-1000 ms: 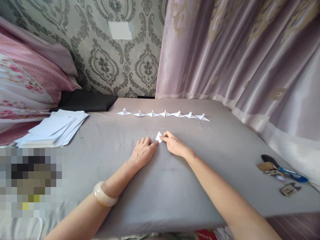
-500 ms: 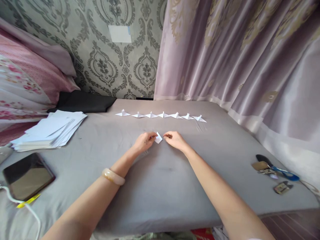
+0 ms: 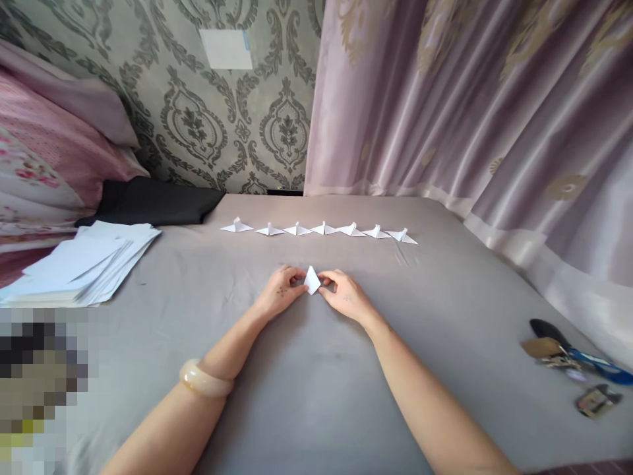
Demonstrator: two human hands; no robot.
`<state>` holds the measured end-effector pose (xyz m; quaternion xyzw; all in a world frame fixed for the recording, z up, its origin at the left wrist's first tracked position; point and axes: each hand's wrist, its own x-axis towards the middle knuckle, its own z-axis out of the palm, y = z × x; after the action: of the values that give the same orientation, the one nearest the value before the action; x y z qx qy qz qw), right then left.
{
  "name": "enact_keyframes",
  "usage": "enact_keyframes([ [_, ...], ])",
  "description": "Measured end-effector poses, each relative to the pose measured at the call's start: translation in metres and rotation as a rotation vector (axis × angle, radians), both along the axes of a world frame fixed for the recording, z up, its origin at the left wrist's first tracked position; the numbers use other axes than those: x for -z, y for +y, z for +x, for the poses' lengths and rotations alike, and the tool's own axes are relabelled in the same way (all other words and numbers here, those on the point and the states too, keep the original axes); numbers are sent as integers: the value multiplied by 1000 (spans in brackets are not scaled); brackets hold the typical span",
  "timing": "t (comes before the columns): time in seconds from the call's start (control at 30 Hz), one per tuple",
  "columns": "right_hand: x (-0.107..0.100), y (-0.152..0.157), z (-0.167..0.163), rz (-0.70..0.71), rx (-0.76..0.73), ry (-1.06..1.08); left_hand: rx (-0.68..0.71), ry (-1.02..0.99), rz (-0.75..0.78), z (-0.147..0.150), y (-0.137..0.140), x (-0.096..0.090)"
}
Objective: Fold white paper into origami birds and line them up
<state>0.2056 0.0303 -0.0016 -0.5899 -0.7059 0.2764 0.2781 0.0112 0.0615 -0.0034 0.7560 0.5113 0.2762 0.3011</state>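
From the head, the left grip (image 3: 281, 290) pinches the paper (image 3: 312, 282), which sits between both grips; the right grip (image 3: 347, 295) is at its right edge, whether clamped I cannot tell. Beyond them, seven folded figures (image 3: 324, 229) form a row.

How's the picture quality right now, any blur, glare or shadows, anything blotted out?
In the head view, a pixelated patch blots out the lower left; in the same head view, the keys look soft, the curtain shows shiny streaks, soft shading lies on the cloth between the forearms, and the folded paper is too small to read its creases.
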Motion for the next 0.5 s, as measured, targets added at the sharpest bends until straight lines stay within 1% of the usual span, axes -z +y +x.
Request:
enact_keyframes([
  [0.07, 0, 1, 0, -8, 14, 48, 3, -16, -14, 1, 0, 0],
  [0.17, 0, 3, -2, -21, 91, 135, 3, -25, -24, 2, 0, 0],
  [0.23, -1, 4, -4, -5, 111, 158, -1, -25, -27, 1, 0, 0],
  [0.4, -1, 4, -7, 14, 74, 49, 21, -19, -20, 1, 0, 2],
  [0.5, -1, 5, -6, 3, 61, 57, 22, -22, -36, 1, 1, 2],
])
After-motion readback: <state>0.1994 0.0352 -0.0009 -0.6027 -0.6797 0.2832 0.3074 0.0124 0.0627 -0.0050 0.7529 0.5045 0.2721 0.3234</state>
